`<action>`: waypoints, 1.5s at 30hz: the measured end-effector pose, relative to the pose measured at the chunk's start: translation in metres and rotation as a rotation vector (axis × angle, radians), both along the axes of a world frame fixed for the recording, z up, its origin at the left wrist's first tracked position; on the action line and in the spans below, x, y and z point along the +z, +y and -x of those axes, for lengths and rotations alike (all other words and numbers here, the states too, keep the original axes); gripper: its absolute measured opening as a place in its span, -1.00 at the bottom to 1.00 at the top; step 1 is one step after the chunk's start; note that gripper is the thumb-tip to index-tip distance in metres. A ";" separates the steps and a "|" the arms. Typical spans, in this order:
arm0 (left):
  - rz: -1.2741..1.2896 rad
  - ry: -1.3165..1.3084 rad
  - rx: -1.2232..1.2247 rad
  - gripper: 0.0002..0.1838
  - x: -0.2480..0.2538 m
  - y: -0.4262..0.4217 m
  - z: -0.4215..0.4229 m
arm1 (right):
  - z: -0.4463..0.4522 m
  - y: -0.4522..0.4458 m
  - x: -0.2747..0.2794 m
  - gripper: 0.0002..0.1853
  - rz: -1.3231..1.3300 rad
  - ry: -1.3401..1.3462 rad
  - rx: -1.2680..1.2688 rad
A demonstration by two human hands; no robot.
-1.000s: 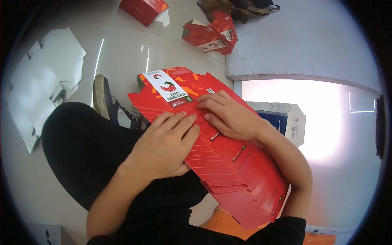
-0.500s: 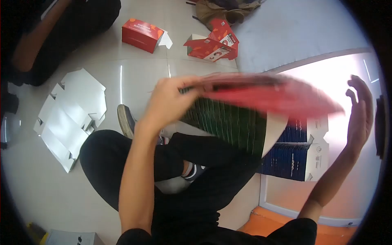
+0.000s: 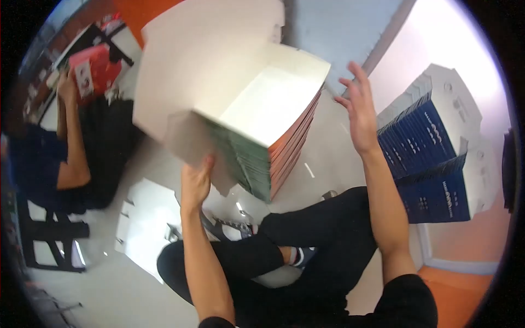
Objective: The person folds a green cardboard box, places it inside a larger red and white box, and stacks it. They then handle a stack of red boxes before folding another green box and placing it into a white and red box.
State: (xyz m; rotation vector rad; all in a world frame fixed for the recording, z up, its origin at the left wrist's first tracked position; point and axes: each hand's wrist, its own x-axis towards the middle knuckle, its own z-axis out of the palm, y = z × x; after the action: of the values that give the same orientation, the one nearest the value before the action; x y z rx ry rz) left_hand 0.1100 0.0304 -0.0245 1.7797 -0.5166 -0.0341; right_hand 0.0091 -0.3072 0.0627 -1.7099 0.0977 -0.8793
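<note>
A tall stack of nested cardboard carton blanks (image 3: pixel 290 156) stands in front of me, with white insides, green sides and red-orange sides. A large white panel rises from it to the upper left. My left hand (image 3: pixel 196 183) is at the stack's near left edge, its thumb against a blurred greyish flap (image 3: pixel 191 139) and its other fingers partly hidden; it appears to grip the flap. To the right of the stack, my right hand (image 3: pixel 358 112) is raised with fingers spread, holding nothing and apart from the cardboard.
Stacked dark blue cartons (image 3: pixel 424 142) stand at the right by a bright panel. An unfolded white carton blank (image 3: pixel 147 229) lies on the floor to the left. Another person (image 3: pixel 71 147) sits at the left, holding a red box (image 3: pixel 95 71). My crossed legs are below.
The view has swung left, bringing the other person's red box into sight. The blurred red carton in my left hand no longer shows; white carton insides now face me. My right hand stays open.
</note>
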 end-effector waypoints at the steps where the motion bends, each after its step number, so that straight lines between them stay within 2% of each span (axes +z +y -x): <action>1: -0.024 0.074 0.053 -0.56 -0.001 -0.001 0.005 | -0.015 -0.010 -0.006 -0.31 -0.048 0.096 -0.054; 2: -0.047 0.148 0.109 -0.60 -0.001 -0.001 0.010 | -0.031 -0.025 -0.012 -0.34 -0.098 0.195 -0.104; 4: -0.013 0.292 0.119 -0.65 0.005 -0.002 0.018 | -0.079 -0.076 -0.054 -0.36 0.409 0.393 -0.162; 6: -0.009 0.205 0.152 -0.67 0.004 -0.003 0.019 | -0.130 -0.110 -0.092 -0.29 0.854 0.441 -0.079; 8: -0.026 0.210 0.117 -0.64 -0.040 0.023 -0.003 | -0.140 -0.086 -0.097 -0.28 0.840 0.464 -0.128; 9: -0.097 0.204 0.148 -0.61 -0.031 0.026 0.001 | -0.144 -0.076 -0.100 -0.26 0.851 0.503 -0.148; 10: -0.170 0.204 0.184 -0.58 -0.022 0.025 0.006 | -0.156 -0.076 -0.119 -0.18 0.971 0.571 -0.205; 11: -0.199 0.058 0.130 -0.53 -0.021 0.026 0.005 | -0.163 -0.076 -0.131 -0.28 0.994 0.575 -0.209; 12: -0.211 0.051 0.133 -0.53 -0.033 0.035 0.000 | -0.167 -0.077 -0.143 -0.36 1.022 0.582 -0.205; 13: -0.086 0.075 0.151 -0.52 -0.055 0.047 -0.005 | -0.166 -0.074 -0.137 -0.36 1.015 0.576 -0.197; 14: 0.044 0.098 0.169 -0.51 -0.046 0.041 -0.003 | -0.164 -0.075 -0.126 -0.45 1.089 0.648 -0.140; 15: -0.106 0.110 0.152 -0.51 -0.033 0.037 0.001 | -0.160 -0.073 -0.114 -0.53 1.168 0.724 -0.081; 16: -0.102 0.116 0.159 -0.51 -0.014 0.027 0.007 | -0.159 -0.075 -0.113 -0.53 1.176 0.723 -0.073; 18: -0.128 0.283 0.203 -0.61 0.007 0.012 0.013 | -0.152 -0.089 -0.109 -0.67 0.823 0.535 -0.033; 19: -0.037 0.246 0.179 -0.70 0.001 0.013 0.008 | -0.134 -0.094 -0.092 -0.68 0.754 0.396 -0.080; 22: 0.121 0.231 0.222 -0.79 0.019 0.006 0.011 | -0.080 -0.111 -0.027 -0.66 0.610 0.380 -0.299; 23: 0.078 0.267 0.155 -0.74 0.034 0.007 0.013 | -0.063 -0.119 -0.006 -0.65 0.565 0.394 -0.383; 25: 0.235 0.209 -0.030 -0.57 0.027 0.019 0.000 | -0.029 -0.133 0.024 -0.66 0.396 0.109 -0.522; 26: 0.352 0.164 -0.085 -0.49 0.030 0.019 -0.003 | -0.009 -0.123 0.056 -0.66 0.059 0.027 -0.376; 27: 0.366 0.156 -0.076 -0.49 0.041 0.016 0.000 | 0.016 -0.108 0.091 -0.66 -0.278 -0.050 -0.218; 29: 0.491 0.158 -0.086 -0.32 0.067 0.010 0.008 | 0.051 -0.087 0.138 -0.69 -0.343 -0.155 -0.070; 30: 0.497 0.148 -0.082 -0.32 0.073 0.009 0.010 | 0.060 -0.083 0.154 -0.69 -0.338 -0.162 -0.062; 32: 0.568 0.118 -0.016 -0.21 0.086 0.007 0.011 | 0.073 -0.076 0.178 -0.73 -0.271 -0.203 0.180; 33: 0.529 -0.068 0.025 -0.19 0.089 0.004 0.008 | 0.073 -0.068 0.185 -0.73 -0.269 -0.215 0.182; 34: 0.530 -0.080 0.022 -0.19 0.096 0.001 0.018 | 0.067 -0.053 0.193 -0.73 -0.243 -0.232 0.240; 36: 0.462 -0.614 0.345 -0.04 0.120 -0.011 0.049 | 0.053 -0.015 0.211 -0.72 -0.211 -0.270 0.297; 38: 0.341 -0.876 0.163 0.22 0.151 -0.025 0.076 | 0.041 0.031 0.220 -0.72 -0.126 -0.203 0.255; 40: 0.021 -1.003 0.101 0.51 0.182 -0.035 0.089 | 0.026 0.060 0.226 -0.70 -0.082 -0.146 0.310; 41: 0.018 -1.002 0.108 0.51 0.185 -0.039 0.083 | 0.020 0.071 0.228 -0.68 -0.034 -0.093 0.365; 43: -0.110 -0.769 -0.016 0.63 0.186 -0.046 0.065 | 0.009 0.086 0.228 -0.65 -0.051 -0.077 0.390; 45: -0.103 -0.783 -0.007 0.65 0.180 -0.055 0.048 | 0.004 0.099 0.231 -0.54 -0.055 -0.054 0.375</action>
State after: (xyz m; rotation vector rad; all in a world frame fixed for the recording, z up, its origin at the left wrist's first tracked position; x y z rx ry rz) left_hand 0.0619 -0.0245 0.1555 1.8555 -1.0886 0.6635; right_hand 0.0053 -0.2078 0.2936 -1.5837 -0.2273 -0.6353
